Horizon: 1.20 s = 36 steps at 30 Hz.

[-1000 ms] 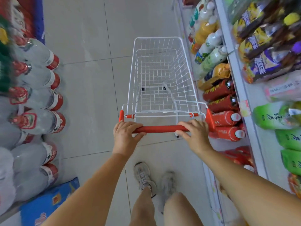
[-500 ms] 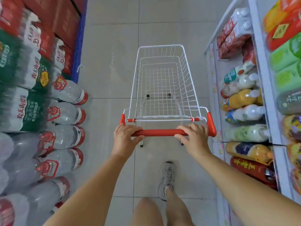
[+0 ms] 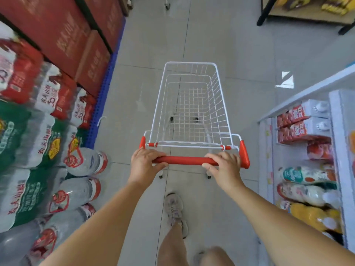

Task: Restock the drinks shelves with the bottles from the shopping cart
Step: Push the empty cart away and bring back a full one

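Your left hand (image 3: 145, 166) and right hand (image 3: 224, 167) each wrap the red handle (image 3: 184, 160) of the shopping cart (image 3: 221, 104), fingers curled over the top and thumbs hooked under the bar, one hand near each end. You have the cart straight ahead of you in the aisle on the grey tiled floor (image 3: 240, 45); through its white wire bottom you see tile and two dark wheels.

On your right stands the white drinks shelf (image 3: 335, 116) with bottles (image 3: 305, 174) on it: one with a teal label, one pale, one orange-yellow. Their writing is too smeared for you to read. Further along sit red-and-white cartons (image 3: 299, 129) with digits that look like "100". The shelf's far side runs out of frame.

On your left, shrink-wrapped water packs (image 3: 38, 143) carry 农夫山泉 in red characters on green-and-white wrap, and the red packs (image 3: 55, 96) beyond them show a large "30". Clear water jugs (image 3: 86, 162) with red caps and red labels lie just beside them, label text unreadable. Dark red boxes (image 3: 63, 29) next to a blue pallet (image 3: 107, 89) bear faint characters, lost to motion blur.

Your grey shoe (image 3: 175, 208) shows on the floor below the handle. At the top right a wooden shelf (image 3: 299, 14) with yellow packets is cut off by the frame
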Motion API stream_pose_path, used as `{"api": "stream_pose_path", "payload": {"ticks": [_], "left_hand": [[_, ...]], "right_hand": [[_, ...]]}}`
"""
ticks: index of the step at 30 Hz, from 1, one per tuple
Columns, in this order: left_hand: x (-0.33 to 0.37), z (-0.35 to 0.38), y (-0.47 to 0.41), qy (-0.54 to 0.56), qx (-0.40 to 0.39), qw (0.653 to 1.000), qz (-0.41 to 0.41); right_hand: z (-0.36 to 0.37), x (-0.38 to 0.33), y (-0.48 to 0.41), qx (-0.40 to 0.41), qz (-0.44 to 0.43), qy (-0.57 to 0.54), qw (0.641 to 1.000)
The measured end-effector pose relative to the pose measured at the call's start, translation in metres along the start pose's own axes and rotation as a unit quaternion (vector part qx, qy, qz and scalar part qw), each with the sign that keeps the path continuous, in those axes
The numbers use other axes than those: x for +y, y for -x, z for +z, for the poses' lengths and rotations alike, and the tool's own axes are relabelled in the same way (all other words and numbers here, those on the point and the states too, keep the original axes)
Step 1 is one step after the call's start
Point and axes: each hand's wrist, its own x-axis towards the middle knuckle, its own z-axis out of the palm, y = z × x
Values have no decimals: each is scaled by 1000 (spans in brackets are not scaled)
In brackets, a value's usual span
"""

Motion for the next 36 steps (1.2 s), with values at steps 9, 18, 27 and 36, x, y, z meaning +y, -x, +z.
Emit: {"api": "stream_pose_path", "payload": {"ticks": [9,18,27,36], "left_hand": [[-25,-59,-221,4,-3,1000,-22],[-50,-122,-422,9,13,999,-36],[-101,-187,-604,39,37,996,-69],[-134,-253,-756,32,21,997,-64]], "right_hand": [[-29,-56,-226,2,-14,12,1000],[-52,-116,-446,9,-44,13,999],[-67,-198,-639,-11,-55,23,998],[-76,-264,-792,-9,-57,27,998]]}}
